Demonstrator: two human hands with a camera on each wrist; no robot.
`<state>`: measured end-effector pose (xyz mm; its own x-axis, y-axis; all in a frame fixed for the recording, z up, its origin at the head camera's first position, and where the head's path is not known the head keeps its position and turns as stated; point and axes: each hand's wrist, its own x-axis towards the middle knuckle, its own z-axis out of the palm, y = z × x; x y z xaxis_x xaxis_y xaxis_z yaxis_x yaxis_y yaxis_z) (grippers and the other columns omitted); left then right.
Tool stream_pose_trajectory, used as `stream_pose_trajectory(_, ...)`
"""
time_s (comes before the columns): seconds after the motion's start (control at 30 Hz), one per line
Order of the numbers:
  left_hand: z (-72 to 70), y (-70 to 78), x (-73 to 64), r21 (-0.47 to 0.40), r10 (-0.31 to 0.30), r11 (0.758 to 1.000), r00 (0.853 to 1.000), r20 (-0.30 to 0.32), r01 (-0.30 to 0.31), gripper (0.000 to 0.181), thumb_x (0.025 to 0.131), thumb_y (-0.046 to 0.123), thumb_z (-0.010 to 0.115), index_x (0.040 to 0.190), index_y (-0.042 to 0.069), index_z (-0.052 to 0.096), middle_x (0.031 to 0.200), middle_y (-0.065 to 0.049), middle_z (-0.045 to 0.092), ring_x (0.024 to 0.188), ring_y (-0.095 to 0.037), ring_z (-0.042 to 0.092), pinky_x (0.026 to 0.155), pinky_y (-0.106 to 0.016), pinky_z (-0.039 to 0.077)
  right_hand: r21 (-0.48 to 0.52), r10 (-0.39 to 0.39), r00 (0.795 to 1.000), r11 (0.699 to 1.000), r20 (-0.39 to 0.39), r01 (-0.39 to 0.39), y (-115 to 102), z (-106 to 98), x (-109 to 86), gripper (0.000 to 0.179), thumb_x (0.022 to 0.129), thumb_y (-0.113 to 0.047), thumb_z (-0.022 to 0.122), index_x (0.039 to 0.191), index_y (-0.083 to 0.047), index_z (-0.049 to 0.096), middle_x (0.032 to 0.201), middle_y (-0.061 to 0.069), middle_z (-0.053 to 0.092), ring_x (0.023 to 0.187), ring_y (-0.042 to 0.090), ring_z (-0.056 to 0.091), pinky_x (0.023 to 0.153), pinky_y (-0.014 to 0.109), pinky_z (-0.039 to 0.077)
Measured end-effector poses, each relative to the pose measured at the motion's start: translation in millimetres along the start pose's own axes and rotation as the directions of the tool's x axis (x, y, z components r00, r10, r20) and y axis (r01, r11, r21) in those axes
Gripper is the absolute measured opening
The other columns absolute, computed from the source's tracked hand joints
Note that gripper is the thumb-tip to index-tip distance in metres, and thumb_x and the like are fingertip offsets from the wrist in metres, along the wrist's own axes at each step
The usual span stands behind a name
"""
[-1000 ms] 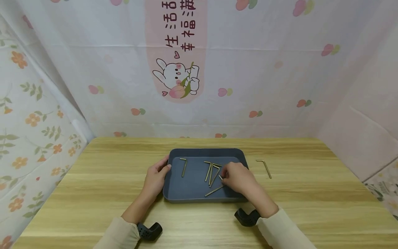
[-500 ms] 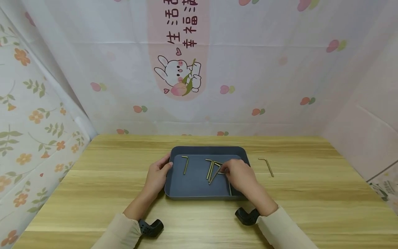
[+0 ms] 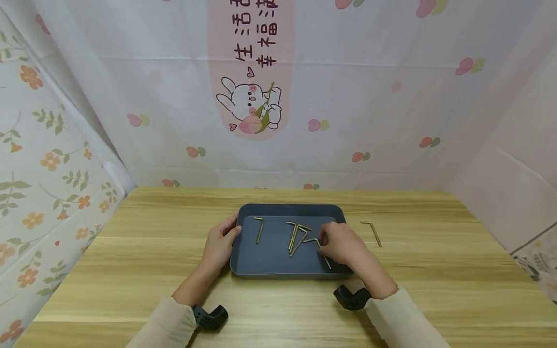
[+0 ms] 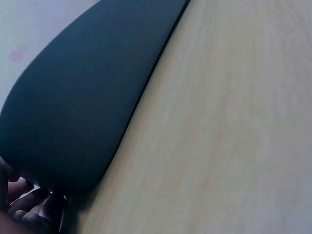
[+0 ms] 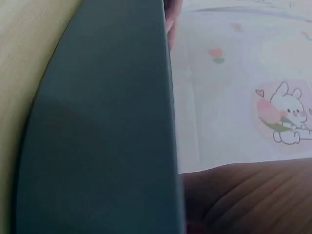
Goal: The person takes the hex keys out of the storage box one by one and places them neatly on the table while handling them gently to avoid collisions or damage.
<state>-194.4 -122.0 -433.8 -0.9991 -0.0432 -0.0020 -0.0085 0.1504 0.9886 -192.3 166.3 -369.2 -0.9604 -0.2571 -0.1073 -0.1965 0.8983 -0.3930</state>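
Note:
In the head view a dark grey tray point(image 3: 270, 263) sits on the table. My left hand point(image 3: 218, 249) grips its left wall, thumb at the rim and fingers outside; in the left wrist view those fingers point(image 4: 36, 207) curl by the tray's corner. Inside the tray's right part, my right hand point(image 3: 343, 244) pinches a brass-coloured L-shaped hex key point(image 3: 326, 261), its fingertips partly covering the bend and long arm. Several like keys point(image 3: 292, 238) lie crossed in a cluster to the left of it. Another hex key point(image 3: 260, 231) lies alone near the tray's left side.
One more L-shaped hex key point(image 3: 375, 234) lies on the wooden table point(image 3: 435, 270), right of the tray. A patterned white cloth point(image 3: 348, 96) hangs behind the table's back edge. The tray's wall point(image 5: 102, 126) fills much of the right wrist view.
The hex key at my right hand has swung round, its long arm's end moving rightward from the tray's middle. My right hand has shifted slightly right. My left hand keeps its grip on the tray.

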Motion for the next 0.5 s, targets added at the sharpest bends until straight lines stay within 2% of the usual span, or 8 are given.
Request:
stream_pose_trajectory(0.2, -0.4, -0.2, -0.5, 0.003, -0.005, 1.000, 1.000, 0.007, 0.005, 0.049, 0.104, 0.011, 0.051, 0.152, 0.005, 0.044, 0.157, -0.013, 0.046, 0.149, -0.025, 0.039, 0.115, -0.033, 0.038, 0.009, 0.017, 0.999, 1.000, 0.043, -0.017, -0.9, -1.0, -1.4, 0.019, 0.084, -0.002, 0.073, 0.103, 0.001, 0.071, 0.076, 0.004, 0.063, 0.067, 0.016, 0.056, 0.065, 0.034, 0.051)
stream_pose_trajectory(0.37, -0.4, -0.4, -1.3, -0.001, 0.003, 1.000, 1.000, 0.012, -0.003, 0.049, 0.104, 0.011, 0.050, 0.152, 0.004, 0.044, 0.157, -0.013, 0.046, 0.149, -0.025, 0.038, 0.117, -0.038, 0.038, -0.007, 0.051, 0.998, 0.999, 0.038, -0.051, -2.8, 1.8, -1.9, 0.023, 0.084, 0.003, 0.067, 0.107, 0.001, 0.071, 0.072, 0.003, 0.061, 0.062, 0.016, 0.056, 0.061, 0.032, 0.049)
stream_pose_trajectory(0.5, -0.1, -0.8, -0.6, -0.001, -0.006, 1.000, 1.000, 0.007, 0.006, 0.049, 0.105, 0.012, 0.051, 0.152, 0.005, 0.044, 0.157, -0.011, 0.046, 0.149, -0.024, 0.038, 0.115, -0.033, 0.040, -0.044, 0.066, 0.998, 0.997, 0.018, -0.065, -3.9, 4.4, -1.4, 0.024, 0.085, 0.002, 0.067, 0.108, 0.000, 0.072, 0.072, 0.002, 0.063, 0.063, 0.016, 0.058, 0.060, 0.033, 0.051)
